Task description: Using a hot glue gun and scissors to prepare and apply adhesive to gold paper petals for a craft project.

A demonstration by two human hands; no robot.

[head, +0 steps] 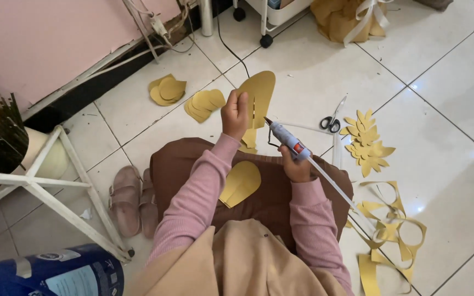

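A spare gold paper petal (240, 183) waits on the lap, within reach; the right hand (295, 166) grips the hot glue gun (288, 139), nozzle aimed at the slit gold petal (259, 97) that the left hand (235, 114) pinches upright; cut petals (204, 104) and scissors (331, 121) lie on the tiled floor (445, 82) beyond.

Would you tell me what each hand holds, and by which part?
Left hand pinches the gold paper petal at its lower left edge; right hand grips the glue gun by its handle.
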